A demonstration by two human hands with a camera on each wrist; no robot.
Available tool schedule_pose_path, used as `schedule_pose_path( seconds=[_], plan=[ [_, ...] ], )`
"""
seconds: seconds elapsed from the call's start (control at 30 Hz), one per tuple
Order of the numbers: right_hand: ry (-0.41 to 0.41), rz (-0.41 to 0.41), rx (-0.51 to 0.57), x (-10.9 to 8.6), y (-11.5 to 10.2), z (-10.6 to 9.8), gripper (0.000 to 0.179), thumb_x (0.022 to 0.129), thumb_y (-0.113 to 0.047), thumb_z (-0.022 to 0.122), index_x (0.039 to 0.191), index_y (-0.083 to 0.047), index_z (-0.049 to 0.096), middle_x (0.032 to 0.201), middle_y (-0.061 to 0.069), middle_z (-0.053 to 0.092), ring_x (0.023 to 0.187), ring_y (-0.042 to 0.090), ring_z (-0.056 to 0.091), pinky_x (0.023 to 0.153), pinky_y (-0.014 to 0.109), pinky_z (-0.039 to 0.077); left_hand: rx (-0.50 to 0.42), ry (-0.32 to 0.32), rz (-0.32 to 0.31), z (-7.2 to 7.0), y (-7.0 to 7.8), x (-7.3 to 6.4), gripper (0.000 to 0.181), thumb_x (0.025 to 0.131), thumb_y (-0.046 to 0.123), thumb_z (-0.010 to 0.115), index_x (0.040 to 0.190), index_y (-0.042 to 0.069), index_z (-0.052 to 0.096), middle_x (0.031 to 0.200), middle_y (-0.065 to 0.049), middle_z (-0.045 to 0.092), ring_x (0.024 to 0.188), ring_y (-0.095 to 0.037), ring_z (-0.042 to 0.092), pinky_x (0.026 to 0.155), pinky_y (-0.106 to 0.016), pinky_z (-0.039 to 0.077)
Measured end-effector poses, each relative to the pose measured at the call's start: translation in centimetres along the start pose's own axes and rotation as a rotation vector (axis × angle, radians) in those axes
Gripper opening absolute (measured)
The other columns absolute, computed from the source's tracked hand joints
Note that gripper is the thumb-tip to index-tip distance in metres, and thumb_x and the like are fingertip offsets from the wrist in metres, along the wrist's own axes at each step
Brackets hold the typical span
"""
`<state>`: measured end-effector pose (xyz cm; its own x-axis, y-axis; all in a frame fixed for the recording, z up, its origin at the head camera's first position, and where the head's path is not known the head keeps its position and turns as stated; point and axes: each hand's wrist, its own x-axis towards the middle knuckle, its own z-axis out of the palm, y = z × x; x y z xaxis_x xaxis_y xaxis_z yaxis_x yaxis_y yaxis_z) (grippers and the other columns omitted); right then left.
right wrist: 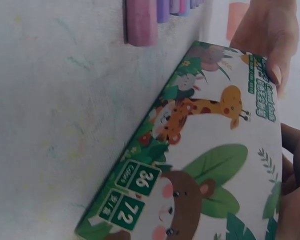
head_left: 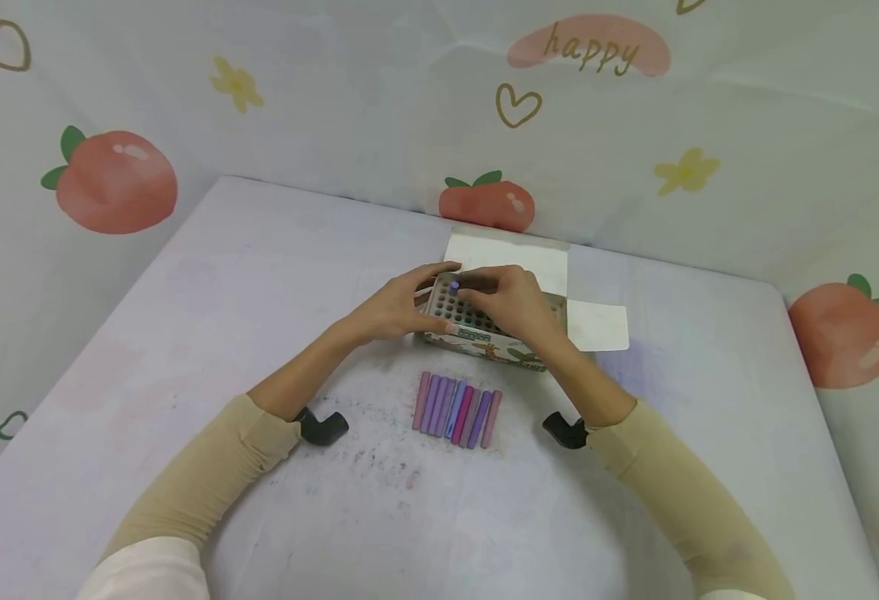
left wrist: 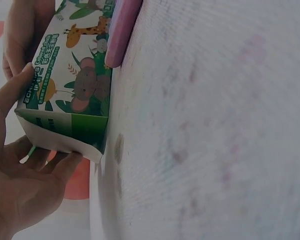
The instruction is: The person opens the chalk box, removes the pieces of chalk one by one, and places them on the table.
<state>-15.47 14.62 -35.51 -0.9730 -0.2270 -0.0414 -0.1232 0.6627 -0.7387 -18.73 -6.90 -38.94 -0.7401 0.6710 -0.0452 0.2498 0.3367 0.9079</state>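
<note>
A printed cardboard chalk box [head_left: 484, 343] stands on the table with its lid folded back, showing a tray of round holes. My left hand [head_left: 390, 310] grips its left end, thumb on the front top edge; in the left wrist view the fingers [left wrist: 67, 167] lie against the end flap. My right hand [head_left: 510, 300] reaches over the tray and pinches a purple chalk stick [head_left: 454, 287] at the holes near the left end. In the right wrist view the box front [right wrist: 200, 130] hides most of the right hand's fingers.
Several pink, purple, blue and magenta chalk sticks [head_left: 456, 410] lie in a row before the box. The white lid [head_left: 510, 254] leans back behind it and a side flap [head_left: 596, 325] sticks out right. Chalk dust marks the white tabletop [head_left: 319, 517].
</note>
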Motion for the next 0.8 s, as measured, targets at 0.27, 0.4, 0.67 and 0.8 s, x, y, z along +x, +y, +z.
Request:
schedule_pose_path(
  seconds=[0.27, 0.4, 0.67, 0.8],
  plan=[
    [0.033, -0.004, -0.045, 0.4, 0.0, 0.7, 0.032, 0.093, -0.027, 0.072, 0.12, -0.009, 0.074, 0.107, 0.006, 0.075, 0.088, 0.018, 0.07, 0.072, 0.033, 0.057, -0.004, 0.0, 0.005, -0.1, 0.0, -0.1, 0.088, 0.084, 0.025, 0.082, 0.156, 0.023, 0.032, 0.161, -0.002, 0.027, 0.146, -0.027, 0.029, 0.116, -0.04, 0.034],
    [0.057, 0.011, -0.052, 0.4, -0.2, 0.8, 0.031, 0.092, -0.026, 0.074, 0.117, -0.01, 0.075, 0.102, 0.006, 0.076, 0.076, 0.016, 0.067, 0.062, 0.029, 0.052, -0.014, -0.003, 0.014, -0.1, 0.0, 0.0, 0.088, 0.084, 0.023, 0.082, 0.156, 0.022, 0.032, 0.161, -0.003, 0.026, 0.147, -0.026, 0.028, 0.116, -0.039, 0.033],
    [0.098, -0.037, -0.128, 0.7, -0.1, 1.1, 0.03, 0.088, -0.026, 0.078, 0.113, -0.008, 0.077, 0.101, 0.008, 0.076, 0.074, 0.018, 0.068, 0.062, 0.03, 0.053, -0.015, 0.001, 0.015, -0.1, -0.1, 0.1, 0.087, 0.084, 0.023, 0.081, 0.156, 0.022, 0.033, 0.161, -0.002, 0.027, 0.146, -0.026, 0.028, 0.116, -0.039, 0.033],
    [0.108, -0.052, -0.123, 0.8, 0.1, 1.3, 0.03, 0.089, -0.026, 0.077, 0.112, -0.008, 0.077, 0.101, 0.009, 0.075, 0.076, 0.018, 0.069, 0.064, 0.031, 0.055, -0.003, 0.005, 0.014, 0.0, -0.2, 0.0, 0.087, 0.084, 0.025, 0.081, 0.156, 0.023, 0.032, 0.161, -0.002, 0.027, 0.146, -0.027, 0.029, 0.116, -0.042, 0.033]
  ],
)
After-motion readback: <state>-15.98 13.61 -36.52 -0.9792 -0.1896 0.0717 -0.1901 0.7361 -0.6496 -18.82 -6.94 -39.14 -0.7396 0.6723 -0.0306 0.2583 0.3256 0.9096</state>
